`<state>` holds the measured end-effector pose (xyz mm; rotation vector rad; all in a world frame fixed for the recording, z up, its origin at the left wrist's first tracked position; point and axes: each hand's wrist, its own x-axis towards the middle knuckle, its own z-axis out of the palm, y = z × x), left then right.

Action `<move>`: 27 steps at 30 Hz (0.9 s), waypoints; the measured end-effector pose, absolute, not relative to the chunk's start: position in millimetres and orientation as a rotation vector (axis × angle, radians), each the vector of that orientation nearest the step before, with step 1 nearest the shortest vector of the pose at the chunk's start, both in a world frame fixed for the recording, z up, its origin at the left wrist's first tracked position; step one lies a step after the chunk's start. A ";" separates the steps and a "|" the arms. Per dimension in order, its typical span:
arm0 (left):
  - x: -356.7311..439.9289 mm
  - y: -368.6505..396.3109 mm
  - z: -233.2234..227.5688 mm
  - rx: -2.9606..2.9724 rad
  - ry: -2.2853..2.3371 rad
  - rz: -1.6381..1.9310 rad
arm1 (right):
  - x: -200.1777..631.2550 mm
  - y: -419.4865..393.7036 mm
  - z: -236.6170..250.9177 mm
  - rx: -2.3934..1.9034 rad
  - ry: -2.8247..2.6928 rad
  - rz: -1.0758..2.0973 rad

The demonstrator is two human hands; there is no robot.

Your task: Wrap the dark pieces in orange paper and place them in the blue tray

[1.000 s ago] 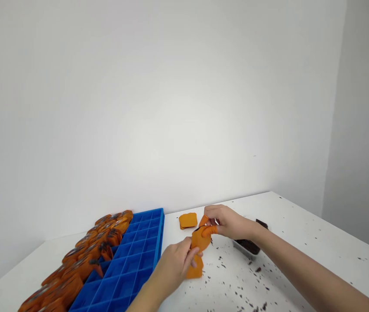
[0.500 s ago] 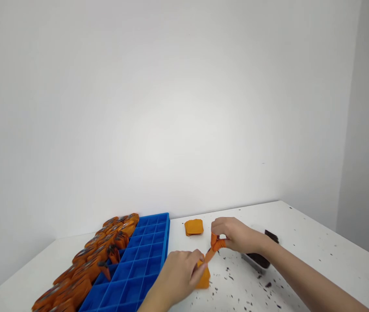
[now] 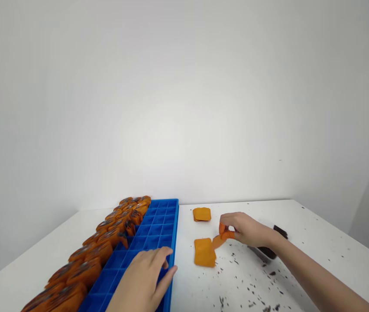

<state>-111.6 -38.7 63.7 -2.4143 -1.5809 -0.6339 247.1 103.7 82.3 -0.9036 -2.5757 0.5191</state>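
My left hand [image 3: 144,277] hovers over the right side of a blue compartment tray [image 3: 158,232], its thumb and fingers apart, with nothing in it. My right hand [image 3: 238,229] wears orange covers on thumb and forefinger. Those two fingertips are pinched on a thin orange sheet [image 3: 218,242], whose lower end hangs at the right edge of a stack of orange squares [image 3: 204,252]. A second stack of orange squares [image 3: 202,214] lies farther back. Behind my right wrist sits a small container of dark flakes [image 3: 265,251], partly hidden by the arm.
Many orange packets with dark contents [image 3: 98,249] fill the tray's left side in overlapping rows. Dark crumbs [image 3: 272,273] are scattered over the white table [image 3: 327,242]. A dark block [image 3: 280,231] lies by the container. A white wall [image 3: 171,108] stands behind.
My left hand has let go of the near orange stack and moved left over the tray. My right hand still pinches the orange sheet. The view has turned slightly left.
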 end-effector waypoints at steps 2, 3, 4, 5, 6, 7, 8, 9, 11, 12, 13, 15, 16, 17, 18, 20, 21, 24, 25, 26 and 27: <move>-132.5 -51.7 36.1 -2.307 -1.508 -0.756 | 241.0 100.7 84.7 -0.922 -2.522 0.578; -140.8 -57.4 22.5 -2.273 -1.475 -0.791 | 236.1 100.2 86.4 -0.933 -2.479 0.618; -147.1 -62.4 9.9 -2.246 -1.460 -0.818 | 229.3 100.5 88.4 -0.944 -2.425 0.659; -151.6 -66.9 -1.0 -2.204 -1.464 -0.857 | 220.5 101.9 90.3 -0.951 -2.364 0.697; -154.1 -70.6 -10.1 -2.177 -1.471 -0.881 | 209.2 104.4 92.1 -0.954 -2.301 0.727; -154.9 -73.5 -17.2 -2.154 -1.478 -0.900 | 195.4 107.8 93.4 -0.950 -2.241 0.749; -154.2 -75.8 -22.4 -2.131 -1.483 -0.917 | 179.0 112.2 94.4 -0.943 -2.186 0.761; -152.5 -77.3 -26.0 -2.106 -1.491 -0.935 | 160.2 117.3 94.7 -0.933 -2.142 0.768; -147.4 -78.9 -29.7 -2.049 -1.495 -0.991 | 116.7 128.8 93.7 -0.887 -2.084 0.774; -144.8 -79.4 -30.3 -2.025 -1.493 -1.023 | 93.0 134.5 92.3 -0.852 -2.053 0.756; -142.5 -79.8 -30.5 -2.012 -1.491 -1.050 | 68.9 139.9 90.6 -0.811 -2.047 0.749; -139.6 -80.8 -30.4 -2.018 -1.502 -1.076 | 22.1 148.3 86.8 -0.797 -2.053 0.766; -139.0 -81.6 -30.4 -2.023 -1.509 -1.079 | 0.5 151.1 85.3 -0.806 -2.078 0.767; -138.7 -82.3 -30.5 -2.024 -1.511 -1.080 | -19.1 153.0 84.2 -0.813 -2.117 0.746; -138.8 -83.1 -30.8 -2.019 -1.509 -1.081 | -36.3 154.3 83.6 -0.826 -2.158 0.708; -139.2 -84.4 -31.8 -2.012 -1.506 -1.080 | -63.4 155.8 83.5 -0.858 -2.230 0.603; -139.4 -84.9 -32.5 -2.013 -1.511 -1.077 | -73.2 156.5 83.9 -0.877 -2.255 0.548; -139.5 -85.7 -34.3 -2.025 -1.530 -1.077 | -90.5 160.4 84.9 -0.946 -2.303 0.404; -139.4 -85.8 -34.7 -2.032 -1.537 -1.077 | -93.0 162.4 85.3 -0.971 -2.313 0.366; -139.2 -86.0 -35.0 -2.039 -1.545 -1.076 | -94.5 164.5 85.8 -0.995 -2.317 0.338; -139.1 -86.1 -35.2 -2.045 -1.555 -1.077 | -95.1 166.7 86.5 -1.016 -2.314 0.321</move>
